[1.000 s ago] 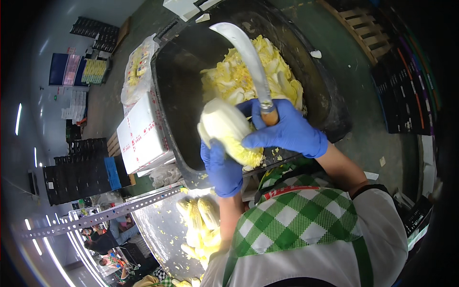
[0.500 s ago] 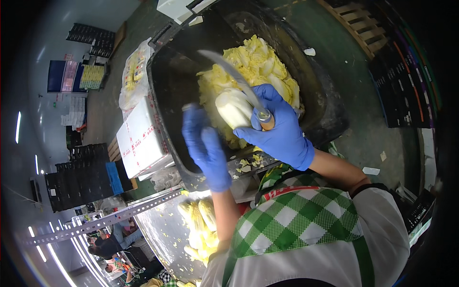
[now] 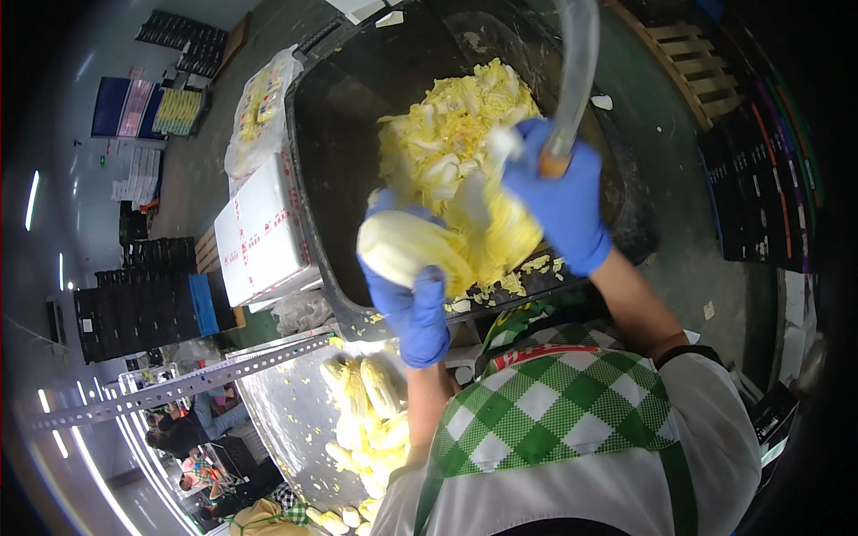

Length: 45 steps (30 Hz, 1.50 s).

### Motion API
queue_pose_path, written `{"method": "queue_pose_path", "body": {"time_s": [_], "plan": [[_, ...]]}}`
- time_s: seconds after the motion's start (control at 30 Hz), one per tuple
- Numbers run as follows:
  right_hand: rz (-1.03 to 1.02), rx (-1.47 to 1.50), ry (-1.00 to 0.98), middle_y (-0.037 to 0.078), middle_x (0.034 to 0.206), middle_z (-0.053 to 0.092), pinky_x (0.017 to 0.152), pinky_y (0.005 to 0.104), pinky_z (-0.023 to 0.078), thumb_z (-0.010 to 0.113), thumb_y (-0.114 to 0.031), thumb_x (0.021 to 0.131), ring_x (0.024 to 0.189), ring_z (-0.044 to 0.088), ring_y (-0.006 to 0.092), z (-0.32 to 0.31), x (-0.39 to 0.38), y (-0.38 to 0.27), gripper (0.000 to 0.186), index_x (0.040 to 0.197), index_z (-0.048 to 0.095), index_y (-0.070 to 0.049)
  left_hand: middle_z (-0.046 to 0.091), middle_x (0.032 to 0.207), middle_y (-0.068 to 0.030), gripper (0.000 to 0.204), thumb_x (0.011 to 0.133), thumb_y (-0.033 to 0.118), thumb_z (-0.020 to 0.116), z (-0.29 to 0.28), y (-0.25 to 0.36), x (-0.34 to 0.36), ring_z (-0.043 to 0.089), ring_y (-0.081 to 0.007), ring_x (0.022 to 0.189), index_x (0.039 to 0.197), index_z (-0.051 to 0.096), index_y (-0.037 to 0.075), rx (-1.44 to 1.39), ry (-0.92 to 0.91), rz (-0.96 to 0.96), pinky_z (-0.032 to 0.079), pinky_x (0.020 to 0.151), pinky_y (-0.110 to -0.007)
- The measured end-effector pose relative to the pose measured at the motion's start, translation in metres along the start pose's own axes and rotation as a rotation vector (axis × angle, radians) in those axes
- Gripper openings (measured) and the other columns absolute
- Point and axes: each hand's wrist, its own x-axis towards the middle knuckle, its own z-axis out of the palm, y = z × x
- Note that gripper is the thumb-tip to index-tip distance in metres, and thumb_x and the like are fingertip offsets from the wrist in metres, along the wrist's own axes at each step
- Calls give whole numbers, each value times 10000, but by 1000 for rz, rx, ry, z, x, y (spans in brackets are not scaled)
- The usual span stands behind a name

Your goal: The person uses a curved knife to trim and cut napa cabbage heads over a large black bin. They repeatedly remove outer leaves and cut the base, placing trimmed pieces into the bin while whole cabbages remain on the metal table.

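Note:
In a blue glove, my left hand [image 3: 413,313] is wrapped round a pale napa cabbage [image 3: 407,250], with its white base toward the left. My right hand [image 3: 572,210], also gloved in blue, grips a knife [image 3: 579,67] by its wooden handle. The curved blade points up and away. Loose yellow leaves [image 3: 509,228] hang between the cabbage and my right hand; motion blur hides whether that hand pinches them. Both hands are over a large black bin [image 3: 335,143], where a heap of trimmed cabbage leaves [image 3: 474,112] lies.
Left of the bin stands a white box [image 3: 259,241] with red-marked tape. A metal table [image 3: 286,402] at lower left carries several cabbages [image 3: 375,393]. Black crates [image 3: 751,179] and a wooden pallet [image 3: 688,58] stand at right. Other people [image 3: 192,438] are far off at lower left.
The cabbage has passed from my right hand into my left, which was empty. My right hand has moved right with the knife, whose blade has swung upright. Leaves now hang between the hands.

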Motion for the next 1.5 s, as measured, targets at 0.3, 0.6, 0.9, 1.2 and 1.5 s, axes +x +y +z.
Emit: {"method": "queue_pose_path", "body": {"time_s": [0.3, 0.6, 0.9, 1.2, 1.5], "plan": [[357, 243, -472, 40, 845, 665, 714, 263, 521, 853, -335, 775, 763, 639, 136, -12, -11, 15, 532, 1087, 594, 11, 537, 1298, -154, 827, 879, 492, 632, -13, 17, 12, 564, -277, 1165, 1508, 308, 63, -536, 140, -198, 455, 1025, -439], [401, 294, -86, -71, 693, 522, 573, 216, 403, 766, -30, 766, 628, 504, 30, 14, -17, 2, 196, 754, 582, -96, 546, 1273, -152, 893, 802, 257, 754, -21, 9, 2, 566, -314, 1174, 1515, 270, 21, -227, 88, -26, 443, 1051, -471], [-201, -565, -67, 25, 784, 586, 620, 276, 483, 871, -187, 735, 666, 553, 103, -3, 10, 20, 418, 1020, 624, -6, 549, 1202, -117, 942, 778, 352, 758, -45, 20, -8, 536, -304, 1130, 1509, 254, 37, -412, 41, -55, 419, 1039, -499], [318, 355, -877, 121, 1052, 659, 875, 325, 483, 886, -61, 674, 981, 608, 178, 23, -41, -14, 402, 730, 488, -76, 574, 1312, -248, 706, 752, 102, 811, -49, 31, -28, 585, -325, 1209, 1342, 474, -89, -101, -134, 126, 461, 1043, -437], [253, 349, -895, 206, 1092, 663, 884, 338, 512, 752, 43, 759, 1051, 645, 243, 42, -36, -26, 375, 655, 416, -86, 549, 1375, -221, 645, 800, 69, 767, -83, 53, -43, 558, -288, 1254, 1357, 481, -85, -54, -123, 68, 431, 1071, -400]]}}
